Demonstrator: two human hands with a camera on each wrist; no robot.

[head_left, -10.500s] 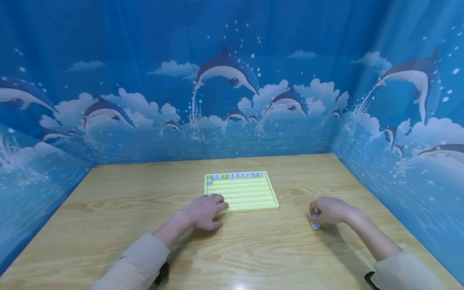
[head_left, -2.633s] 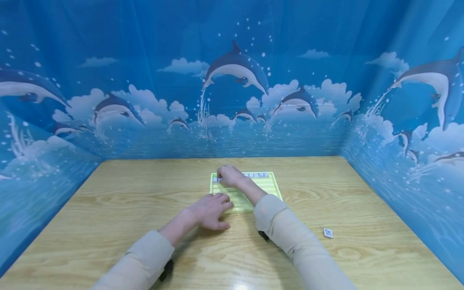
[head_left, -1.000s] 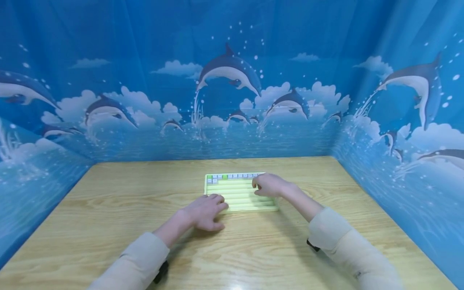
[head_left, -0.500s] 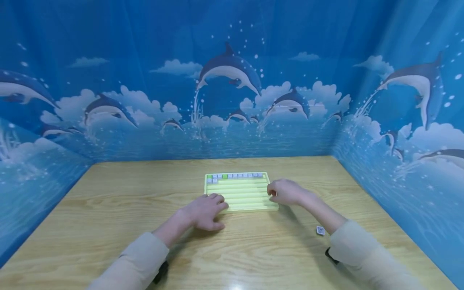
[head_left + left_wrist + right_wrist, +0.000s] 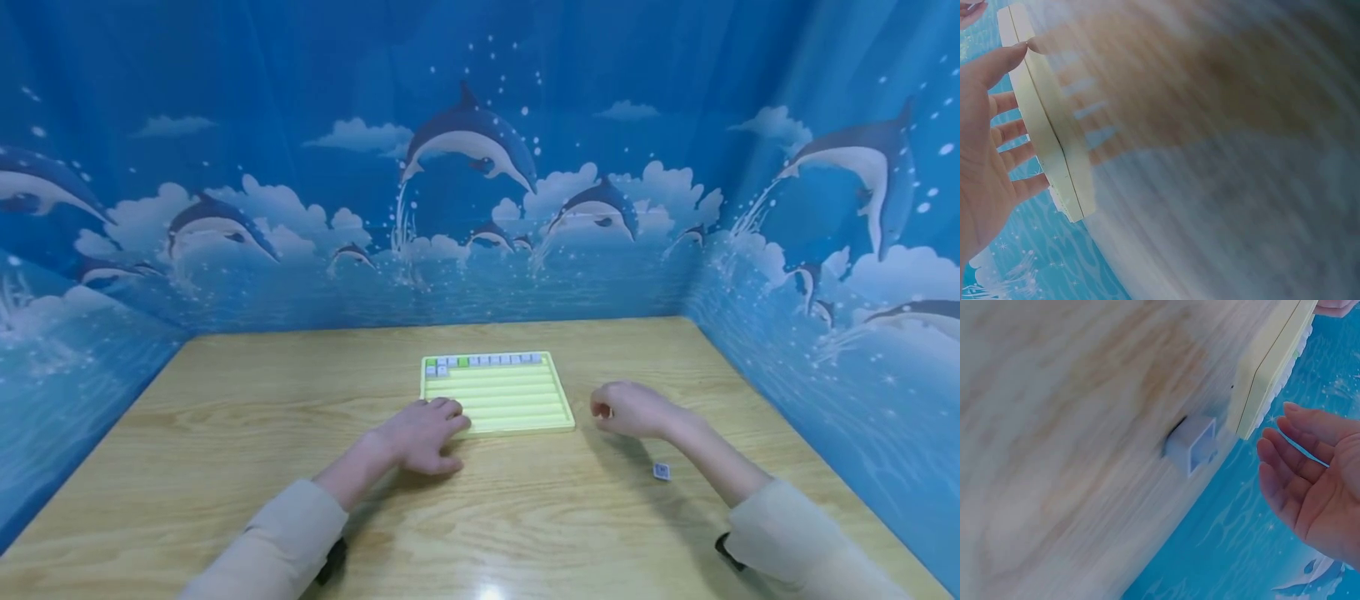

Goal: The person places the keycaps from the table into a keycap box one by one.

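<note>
A pale yellow-green tray [image 5: 517,400] with ridged rows lies mid-table. Small white and green keycaps [image 5: 495,360] fill its back row, and two white ones [image 5: 437,372] sit at the left of the second row. My left hand [image 5: 423,437] rests its fingers on the tray's front left part; in the left wrist view the same hand [image 5: 985,144] is beside the tray's edge. Right of the tray, my right hand [image 5: 633,410] hovers with loosely bent fingers and nothing in them. Below it a lone keycap [image 5: 662,472] lies on the table, its hollow side showing in the right wrist view.
The wood-grain table [image 5: 300,392] is bounded by blue dolphin-print curtains [image 5: 337,167] at the back and sides. Light glares off the table near its front edge.
A second keycap has come to sit in the tray's second row. My right hand has drawn back from the tray towards the lone keycap on the right. The left hand stays put.
</note>
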